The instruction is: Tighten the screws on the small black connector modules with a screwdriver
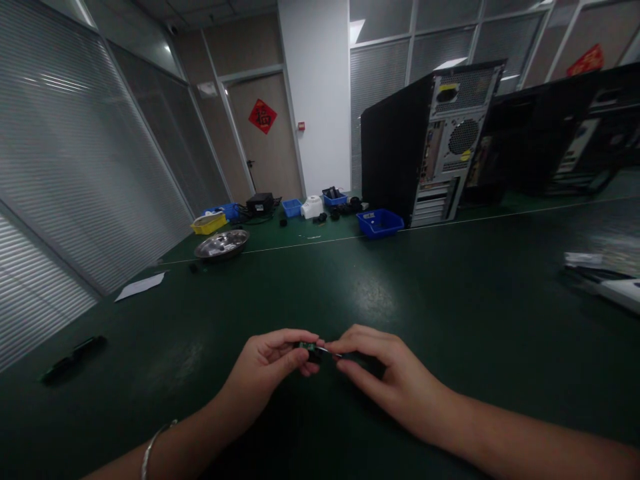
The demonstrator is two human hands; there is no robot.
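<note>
My left hand [273, 363] is closed around a small dark part with a green circuit board [309, 347], held between thumb and fingers just above the green table. My right hand [385, 370] faces it from the right, thumb and index finger pinching a thin, shiny metal piece [327, 351]. That piece's left end reaches the edge of the small board; whether it is attached or only touching, I cannot tell. My fingers cover much of both items. A bracelet [150, 450] circles my left wrist.
On the green table [280, 293] lie a dark-green elongated object [73, 359] and a white sheet [141, 287] at left. Farther back stand a metal bowl [223, 245], a yellow tray [209, 223], a blue bin [380, 224] and a black computer tower [395, 147]. White-edged equipment [613, 287] lies right.
</note>
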